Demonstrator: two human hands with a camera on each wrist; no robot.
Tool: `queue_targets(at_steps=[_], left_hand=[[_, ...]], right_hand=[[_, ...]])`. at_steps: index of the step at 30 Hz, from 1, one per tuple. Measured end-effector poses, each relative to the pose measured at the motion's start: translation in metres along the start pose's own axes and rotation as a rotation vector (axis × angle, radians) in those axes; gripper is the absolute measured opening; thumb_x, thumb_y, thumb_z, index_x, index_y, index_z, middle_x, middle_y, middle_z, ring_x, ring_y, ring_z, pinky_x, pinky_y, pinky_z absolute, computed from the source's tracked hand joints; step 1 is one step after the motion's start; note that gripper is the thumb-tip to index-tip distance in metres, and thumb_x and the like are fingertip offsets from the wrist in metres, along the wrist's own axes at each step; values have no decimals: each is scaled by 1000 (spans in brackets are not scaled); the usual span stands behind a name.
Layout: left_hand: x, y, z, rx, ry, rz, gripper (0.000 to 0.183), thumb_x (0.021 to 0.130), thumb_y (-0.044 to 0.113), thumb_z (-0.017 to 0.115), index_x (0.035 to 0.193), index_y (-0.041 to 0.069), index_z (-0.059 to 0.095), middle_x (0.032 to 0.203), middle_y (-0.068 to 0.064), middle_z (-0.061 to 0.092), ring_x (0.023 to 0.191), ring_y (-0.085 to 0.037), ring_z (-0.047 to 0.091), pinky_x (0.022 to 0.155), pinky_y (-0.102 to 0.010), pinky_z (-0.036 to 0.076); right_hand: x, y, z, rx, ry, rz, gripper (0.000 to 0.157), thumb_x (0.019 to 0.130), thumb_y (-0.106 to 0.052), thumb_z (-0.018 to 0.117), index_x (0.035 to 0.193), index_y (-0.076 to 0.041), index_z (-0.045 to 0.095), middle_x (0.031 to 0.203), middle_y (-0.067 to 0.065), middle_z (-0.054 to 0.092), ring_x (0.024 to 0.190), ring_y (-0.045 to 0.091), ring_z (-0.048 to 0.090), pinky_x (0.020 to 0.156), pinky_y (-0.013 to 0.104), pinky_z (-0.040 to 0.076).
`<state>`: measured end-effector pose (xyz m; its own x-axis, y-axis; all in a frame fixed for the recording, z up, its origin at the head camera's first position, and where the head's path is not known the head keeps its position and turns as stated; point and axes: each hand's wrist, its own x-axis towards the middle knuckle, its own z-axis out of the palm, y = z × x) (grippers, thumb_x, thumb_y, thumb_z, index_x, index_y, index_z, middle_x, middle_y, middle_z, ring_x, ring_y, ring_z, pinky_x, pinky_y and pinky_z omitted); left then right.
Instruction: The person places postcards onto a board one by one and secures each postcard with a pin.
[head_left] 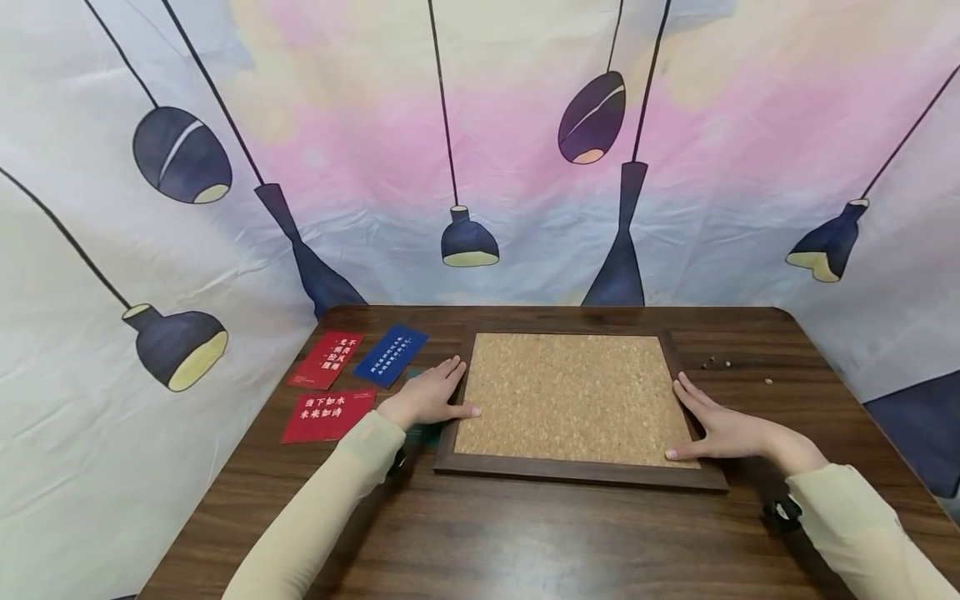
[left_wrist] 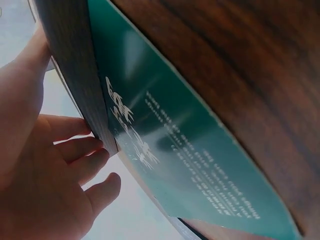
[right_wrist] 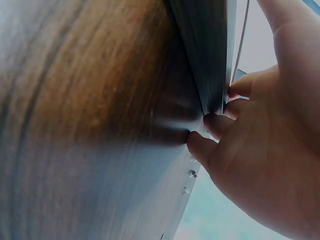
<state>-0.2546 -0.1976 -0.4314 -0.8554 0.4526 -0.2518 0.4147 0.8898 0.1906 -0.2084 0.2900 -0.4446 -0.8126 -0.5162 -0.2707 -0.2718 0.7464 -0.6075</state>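
A cork board (head_left: 570, 398) in a dark brown wooden frame lies on the table, slightly turned. My left hand (head_left: 433, 393) grips its left side, with the thumb over the frame onto the cork and the fingers along the outer edge. On the opposite side my right hand (head_left: 723, 427) holds the frame the same way, its thumb near the lower right corner. A green card (left_wrist: 165, 130) with white print lies against the frame's left side, mostly hidden under my left hand in the head view. In the right wrist view, fingertips touch the frame's side (right_wrist: 202, 55).
Left of the board lie two red cards (head_left: 327, 360) and a blue card (head_left: 392, 356), all with white characters; one red card is nearest the front. Several small pushpins (head_left: 727, 363) sit on the table (head_left: 525, 533) at the right. A lamp-patterned curtain (head_left: 525, 125) hangs behind.
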Motion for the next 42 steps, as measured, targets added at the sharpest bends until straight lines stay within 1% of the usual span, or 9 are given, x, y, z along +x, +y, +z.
queue_targets(at_steps=[3, 8, 11, 14, 21, 25, 28, 33, 42], left_hand=[[1, -4, -1, -13, 1, 18, 95, 96, 62, 57, 159, 0, 24, 164, -21, 20, 150, -35, 23, 119, -53, 24], [-6, -25, -9, -129, 36, 32, 88, 99, 60, 52, 161, 5, 21, 165, -19, 18, 152, -37, 16, 119, -57, 19], [-16, -44, -18, -173, 80, -11, 84, 101, 57, 50, 160, 5, 23, 165, -20, 19, 152, -40, 15, 119, -59, 18], [-28, -66, -25, -150, 117, -68, 81, 102, 54, 52, 158, 1, 28, 162, -27, 22, 149, -46, 18, 116, -63, 20], [-55, -116, -25, -163, 102, -259, 85, 99, 55, 54, 155, -4, 31, 158, -36, 20, 145, -55, 17, 111, -73, 19], [-68, -133, -19, -172, 85, -317, 89, 96, 56, 57, 154, -7, 31, 156, -39, 22, 143, -57, 19, 108, -75, 22], [-75, -141, -15, -176, 89, -322, 91, 96, 57, 58, 152, -9, 31, 154, -40, 24, 142, -57, 22, 108, -74, 25], [-80, -147, -9, -209, 116, -306, 94, 95, 59, 57, 151, -11, 31, 153, -41, 25, 142, -57, 21, 109, -73, 22], [-74, -152, -7, -249, 110, -308, 92, 97, 54, 58, 153, -12, 26, 154, -41, 24, 142, -57, 21, 112, -69, 22]], right_hand=[[-1, -1, 0, -1, 7, -2, 116, 88, -45, 77, 158, 6, -1, 163, 30, -15, 143, 61, 3, 106, 74, 23], [0, 0, 1, 0, 4, -2, 116, 88, -45, 77, 159, 5, 0, 163, 29, -14, 144, 60, 3, 105, 74, 24], [0, 0, 0, 4, 2, -3, 116, 88, -45, 77, 159, 5, -1, 163, 29, -14, 144, 60, 2, 105, 75, 24], [0, 0, 0, 6, 9, -1, 116, 88, -45, 77, 159, 5, -1, 163, 30, -14, 143, 61, 3, 105, 74, 25], [2, 1, -1, -2, 35, -8, 115, 88, -46, 77, 159, 6, 2, 163, 30, -10, 143, 60, 6, 104, 74, 27], [0, 1, 1, 8, 31, -9, 114, 88, -45, 77, 159, 5, 3, 163, 29, -11, 144, 60, 5, 104, 74, 26], [-1, 1, 2, 11, 32, -6, 115, 88, -46, 77, 159, 4, 3, 163, 29, -11, 143, 60, 5, 104, 74, 26], [-1, 3, 2, 8, 41, -7, 115, 87, -48, 76, 159, 4, 3, 164, 28, -11, 144, 60, 4, 104, 75, 26], [-1, 3, 2, 22, 43, -15, 114, 87, -45, 77, 159, 5, 4, 164, 29, -10, 143, 60, 5, 104, 74, 27]])
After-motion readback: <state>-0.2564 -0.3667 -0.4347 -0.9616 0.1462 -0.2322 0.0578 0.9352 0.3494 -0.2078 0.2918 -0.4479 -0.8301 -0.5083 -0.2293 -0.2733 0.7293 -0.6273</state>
